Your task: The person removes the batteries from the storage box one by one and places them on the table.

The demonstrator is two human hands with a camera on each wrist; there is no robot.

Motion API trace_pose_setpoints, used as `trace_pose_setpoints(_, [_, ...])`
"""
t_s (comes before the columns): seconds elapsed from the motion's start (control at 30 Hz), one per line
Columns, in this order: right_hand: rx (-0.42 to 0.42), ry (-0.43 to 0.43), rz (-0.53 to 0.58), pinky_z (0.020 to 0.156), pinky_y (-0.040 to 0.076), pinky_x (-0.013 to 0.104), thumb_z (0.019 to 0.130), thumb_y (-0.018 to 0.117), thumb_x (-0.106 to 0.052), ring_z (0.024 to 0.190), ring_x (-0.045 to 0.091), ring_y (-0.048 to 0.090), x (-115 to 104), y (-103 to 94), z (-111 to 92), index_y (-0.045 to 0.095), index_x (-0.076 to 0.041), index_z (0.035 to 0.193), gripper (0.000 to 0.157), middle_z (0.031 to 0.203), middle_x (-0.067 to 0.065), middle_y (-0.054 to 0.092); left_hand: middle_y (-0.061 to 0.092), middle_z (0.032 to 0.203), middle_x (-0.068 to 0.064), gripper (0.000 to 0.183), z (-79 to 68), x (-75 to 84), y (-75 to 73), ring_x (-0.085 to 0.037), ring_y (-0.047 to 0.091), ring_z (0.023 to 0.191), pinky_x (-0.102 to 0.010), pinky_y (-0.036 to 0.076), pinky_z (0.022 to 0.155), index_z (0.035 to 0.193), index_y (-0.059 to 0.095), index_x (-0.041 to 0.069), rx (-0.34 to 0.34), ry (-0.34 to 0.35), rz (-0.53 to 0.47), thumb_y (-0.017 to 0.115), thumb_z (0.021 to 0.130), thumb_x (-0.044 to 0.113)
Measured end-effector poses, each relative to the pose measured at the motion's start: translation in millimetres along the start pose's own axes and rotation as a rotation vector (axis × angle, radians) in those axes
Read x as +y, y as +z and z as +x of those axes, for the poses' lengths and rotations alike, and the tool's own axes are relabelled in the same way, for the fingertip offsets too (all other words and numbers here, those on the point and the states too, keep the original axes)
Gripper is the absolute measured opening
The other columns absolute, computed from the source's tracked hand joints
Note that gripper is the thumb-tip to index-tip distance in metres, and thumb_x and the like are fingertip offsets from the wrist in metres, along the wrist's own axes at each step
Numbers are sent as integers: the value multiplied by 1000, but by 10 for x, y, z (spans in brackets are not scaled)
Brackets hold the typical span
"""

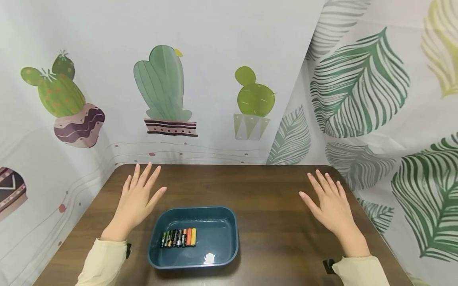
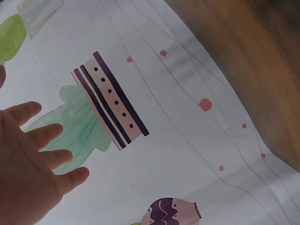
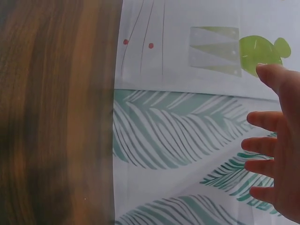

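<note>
My left hand (image 1: 135, 200) is held over the left side of the table, fingers straight and spread, holding nothing. On the right, my other hand (image 1: 332, 206) is likewise spread with nothing in it. A dark blue tray (image 1: 229, 254) sits between them, nearer the left hand. Inside its left half, several batteries (image 1: 179, 237) lie side by side in a row, mostly dark with green, gold and silver parts, and orange and yellow ones at the right end. Both wrist views show spread fingers against the printed cloth, without the tray.
The brown wooden table (image 1: 272, 238) has rounded far corners. Behind it hangs a white cloth (image 1: 214, 24) printed with cacti, and a leaf-patterned cloth (image 1: 386, 159) runs along the right side. A small black piece (image 1: 328, 266) shows at the right cuff.
</note>
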State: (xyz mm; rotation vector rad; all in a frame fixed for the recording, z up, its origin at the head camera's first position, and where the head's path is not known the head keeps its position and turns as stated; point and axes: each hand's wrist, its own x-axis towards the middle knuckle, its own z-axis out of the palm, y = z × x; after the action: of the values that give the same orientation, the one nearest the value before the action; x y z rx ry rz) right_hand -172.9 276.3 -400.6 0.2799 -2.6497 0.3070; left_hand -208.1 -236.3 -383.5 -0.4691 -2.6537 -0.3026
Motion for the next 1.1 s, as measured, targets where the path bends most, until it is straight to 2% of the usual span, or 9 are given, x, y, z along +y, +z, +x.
trace_pose_setpoints(0.2, [3, -25, 8, 103, 6, 49, 86, 48, -46, 131, 31, 18, -80, 0, 24, 32, -12, 137, 63, 140, 15, 29, 25, 143, -13, 60, -87, 33, -34, -28, 6, 134, -57, 17, 97, 140, 24, 18, -7, 4, -34, 45, 89, 42])
trace_pose_setpoints(0.33, [-4, -34, 19, 103, 8, 49, 86, 47, -47, 130, 31, 20, -132, 6, 27, 33, -10, 136, 63, 140, 15, 30, 31, 139, -15, 59, -162, 38, -10, -32, 18, 131, -56, 23, 94, 138, 29, 12, -12, 7, -44, 43, 90, 42])
trace_pose_setpoints(0.57, [-34, -41, 55, 102, 11, 49, 85, 49, -48, 131, 29, 19, -194, 4, -17, 32, -12, 137, 65, 141, 11, 29, 38, 134, -17, 58, -258, 58, 55, -33, 24, 128, -54, 26, 93, 134, 35, 4, -34, -1, -95, 43, 91, 42])
trace_pose_setpoints(0.83, [-61, -71, 75, 101, 15, 49, 84, 51, -48, 129, 29, 24, -257, 32, -80, 30, -14, 138, 67, 140, 8, 30, 41, 130, -21, 57, -319, 90, 97, -38, 31, 123, -55, 27, 92, 130, 39, 0, -87, -58, -154, 41, 91, 42])
trace_pose_setpoints(1.1, [-75, -88, 85, 100, 19, 49, 83, 53, -48, 126, 29, 30, -316, 93, -181, 32, -14, 137, 67, 136, 7, 37, 48, 121, -23, 50, -337, 102, 194, -41, 36, 117, -57, 28, 90, 120, 49, -4, -99, -34, -130, 42, 92, 36])
